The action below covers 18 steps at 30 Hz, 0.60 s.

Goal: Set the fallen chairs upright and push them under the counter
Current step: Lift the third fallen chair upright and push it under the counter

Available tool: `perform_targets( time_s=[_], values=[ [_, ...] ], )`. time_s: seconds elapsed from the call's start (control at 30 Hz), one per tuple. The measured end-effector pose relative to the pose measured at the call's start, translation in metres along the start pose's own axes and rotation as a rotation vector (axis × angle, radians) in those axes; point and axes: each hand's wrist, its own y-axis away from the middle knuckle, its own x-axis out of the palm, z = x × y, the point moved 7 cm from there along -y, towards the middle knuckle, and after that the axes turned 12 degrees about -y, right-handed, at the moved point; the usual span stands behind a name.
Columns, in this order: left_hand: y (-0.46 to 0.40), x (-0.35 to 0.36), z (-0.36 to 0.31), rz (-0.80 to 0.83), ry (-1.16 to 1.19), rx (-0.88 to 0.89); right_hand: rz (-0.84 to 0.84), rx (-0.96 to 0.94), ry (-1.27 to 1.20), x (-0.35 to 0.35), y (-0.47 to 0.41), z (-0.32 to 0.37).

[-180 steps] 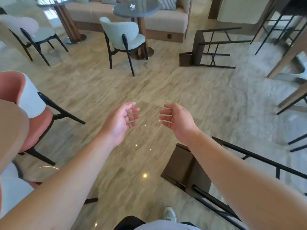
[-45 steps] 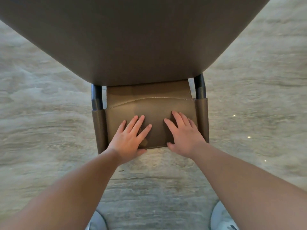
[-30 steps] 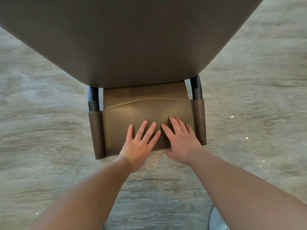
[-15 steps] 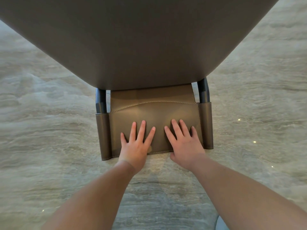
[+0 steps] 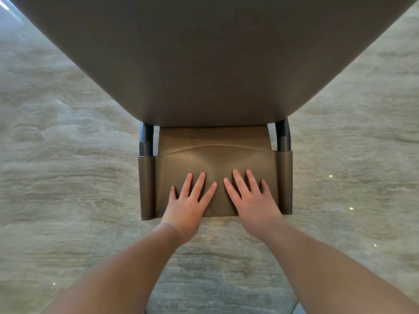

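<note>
Pushing a bar chair home under the counter is, by judgement, the step in hand; entries follow, largest first.

Floor point(image 5: 68, 200): pale veined stone, glossy, with small light reflections. It fills both sides of the view and the strip below the chair.

Surface point(image 5: 208, 60): the counter, taupe with rounded corners, seen from above. It overhangs the upper view and hides the chair's seat entirely.

Chair point(image 5: 215, 159): upright, its seat tucked beneath the surface. Only the brown leather backrest and the tops of two dark metal posts point(image 5: 146, 139) show, just proud of the surface edge. The leather is stitched and sleeved around each post.

Left hand point(image 5: 187, 203): flat on the backrest, left of centre, fingers point(image 5: 197, 184) spread and extended. It grips nothing.

Right hand point(image 5: 252, 200): flat on the backrest, right of centre, fingers likewise splayed, palm at the lower edge of the leather. The two index fingers lie near each other, apart.

Handling note: the leather dimples between the hands, so it likely yields before the frame moves. Press evenly with both palms, or shift outward towards the posts, to keep the chair square. Slide slowly, since a glossy floor may let the legs skate. Whether the backrest will meet the surface edge cannot be told.
</note>
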Motion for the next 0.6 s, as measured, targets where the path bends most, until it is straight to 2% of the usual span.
perform_targets(
  time_s=[0.23,0.43,0.6],
  values=[
    [0.055,-0.091,0.022,-0.001,0.003,-0.015,0.02,-0.134,-0.013,-0.089,0.048,0.021],
    [0.111,-0.235,0.051,-0.04,0.05,-0.047,-0.01,-0.215,-0.074,-0.235,0.107,0.037],
    [0.138,-0.366,0.084,-0.14,0.006,-0.065,-0.073,-0.291,-0.068,-0.371,0.139,0.038]
  ],
)
